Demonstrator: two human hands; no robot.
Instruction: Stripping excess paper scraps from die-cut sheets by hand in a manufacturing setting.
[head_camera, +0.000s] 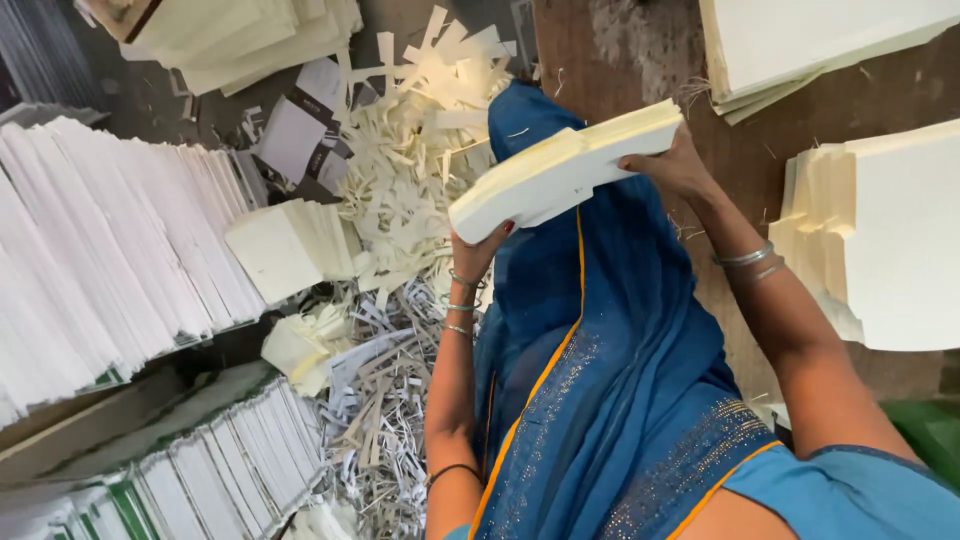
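Thick cream rectangular paper stack (565, 170) is held above the blue cloth lap (600, 330), long axis tilted; left hand (478, 250) clasped under lower end, right hand (675, 165) gripping upper end. Both equally near.

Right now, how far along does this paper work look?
Done: trimmed strips lie heaped on the floor, finished white bundles stacked beside them. In hand: left hand and right hand grip one cream stack. Left: more cream stacks wait on the table.
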